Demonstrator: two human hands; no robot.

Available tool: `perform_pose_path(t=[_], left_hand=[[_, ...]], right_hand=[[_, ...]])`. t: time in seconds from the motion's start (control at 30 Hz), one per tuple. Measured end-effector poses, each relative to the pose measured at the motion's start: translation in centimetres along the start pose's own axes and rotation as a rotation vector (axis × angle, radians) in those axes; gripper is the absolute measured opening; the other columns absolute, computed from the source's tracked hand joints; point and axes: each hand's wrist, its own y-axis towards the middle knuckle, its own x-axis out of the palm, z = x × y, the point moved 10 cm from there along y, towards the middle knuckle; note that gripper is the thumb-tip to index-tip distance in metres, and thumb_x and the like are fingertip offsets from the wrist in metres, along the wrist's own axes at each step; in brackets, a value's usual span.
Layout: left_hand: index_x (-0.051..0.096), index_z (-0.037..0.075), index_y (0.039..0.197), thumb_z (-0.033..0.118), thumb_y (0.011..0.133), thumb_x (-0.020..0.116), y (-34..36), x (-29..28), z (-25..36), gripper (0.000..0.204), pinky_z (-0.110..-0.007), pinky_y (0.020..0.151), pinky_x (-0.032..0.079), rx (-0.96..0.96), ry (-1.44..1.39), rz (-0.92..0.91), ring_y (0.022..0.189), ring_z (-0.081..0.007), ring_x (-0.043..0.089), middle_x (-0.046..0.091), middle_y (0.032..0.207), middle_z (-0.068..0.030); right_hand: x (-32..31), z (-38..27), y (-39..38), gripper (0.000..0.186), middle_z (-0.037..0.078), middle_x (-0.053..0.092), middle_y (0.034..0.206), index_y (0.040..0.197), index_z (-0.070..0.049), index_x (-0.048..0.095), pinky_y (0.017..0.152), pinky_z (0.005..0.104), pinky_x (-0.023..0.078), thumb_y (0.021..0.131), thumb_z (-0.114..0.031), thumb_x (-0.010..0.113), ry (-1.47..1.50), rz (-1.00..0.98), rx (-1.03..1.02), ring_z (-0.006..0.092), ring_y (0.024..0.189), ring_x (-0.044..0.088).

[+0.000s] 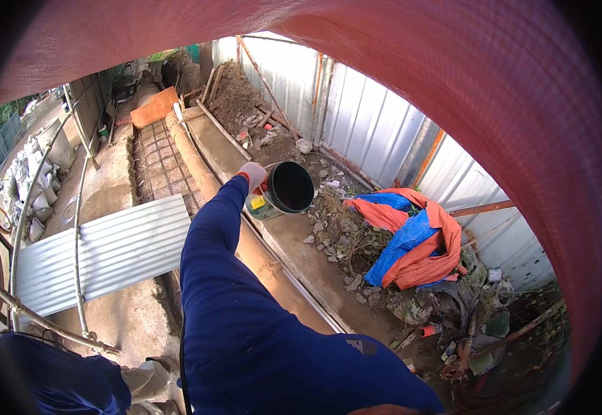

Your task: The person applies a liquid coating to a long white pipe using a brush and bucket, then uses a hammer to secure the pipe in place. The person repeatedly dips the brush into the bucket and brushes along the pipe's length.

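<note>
My right hand, in a white glove with red on the fingers, is closed on a dark green bucket at the end of my outstretched blue sleeve. The bucket hangs tilted, its dark opening showing, over an orange-brown pipe and the concrete strip beside it. A thin white pipe runs along that strip. My left hand is not in view; blue clothing and light trouser legs show at the lower left.
Corrugated sheeting bridges a trench with rebar grid at left, beside bamboo poles and white sacks. A metal fence lines the right, with orange-blue tarps, rubble and debris below it. An orange board lies farther ahead.
</note>
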Motion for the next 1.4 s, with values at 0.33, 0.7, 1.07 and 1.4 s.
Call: perform_pose_path(t=[0.33,0.7,1.07,1.4], left_hand=[[0.073,0.004,0.077,0.002,0.089,0.067,-4.5,10.2,-11.0,0.013,-0.040,0.051,0.063,-0.199,-0.167,-0.121,0.055,-0.0232,0.072,0.070,0.067,-0.0137],[0.065,0.010,0.104,0.005,0.094,0.063,-6.9,24.6,-23.2,0.012,-0.037,0.053,0.060,-0.374,-0.410,-0.203,0.062,-0.0197,0.071,0.070,0.082,-0.0058],[0.064,0.006,0.104,0.010,0.098,0.064,-7.2,28.5,-34.1,0.007,-0.039,0.054,0.061,-0.397,-0.228,-0.227,0.062,-0.0231,0.072,0.071,0.082,-0.0098],[0.066,0.006,0.105,0.007,0.099,0.059,-10.8,27.0,-39.8,0.009,-0.040,0.048,0.058,-0.510,-0.207,-0.131,0.058,-0.0233,0.071,0.068,0.078,-0.0096]], right_hand=[[1.1,2.9,0.7,0.041,0.014,0.072,0.090,0.148,-0.004,0.055,0.059,0.0351,0.057,0.108,-0.011,0.062,0.134,-0.026,-0.062,0.0208,0.066,0.067],[13.2,-6.3,-1.8,0.043,0.008,0.070,0.089,0.149,-0.016,0.053,0.049,0.0337,0.052,0.108,-0.020,0.066,0.283,-0.115,-0.130,0.0175,0.064,0.064],[25.4,-12.7,-8.2,0.037,-0.001,0.061,0.087,0.149,-0.019,0.057,0.056,0.0270,0.046,0.114,-0.030,0.059,0.259,-0.123,-0.142,0.0080,0.066,0.054],[25.5,-13.8,-8.7,0.035,0.000,0.061,0.086,0.148,-0.021,0.057,0.057,0.0291,0.046,0.115,-0.035,0.056,0.306,-0.130,-0.146,0.0103,0.065,0.053]])
